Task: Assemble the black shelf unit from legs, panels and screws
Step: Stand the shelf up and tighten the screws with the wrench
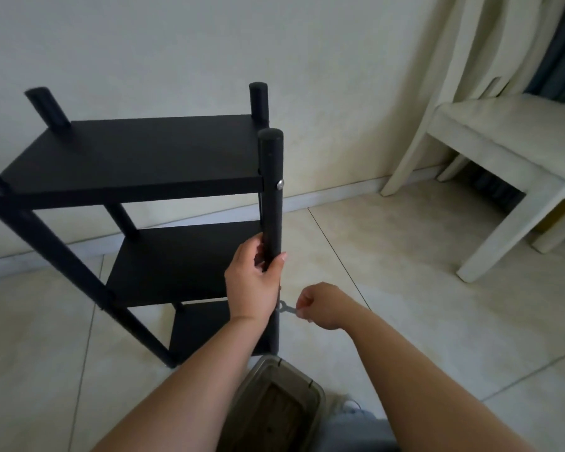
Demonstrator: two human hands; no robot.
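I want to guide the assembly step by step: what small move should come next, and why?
Probably turn the small wrench with the right hand to tighten the screw, since its tip meets the front right leg at the lower shelf while the left hand grips that leg steady.

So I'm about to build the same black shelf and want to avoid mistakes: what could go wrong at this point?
The small silver key tool, pinched by the right hand, could slip off its screw on the front right black round leg. The left hand alone grips that leg, so the unit may wobble. The clear plastic tray on the floor could get kicked.
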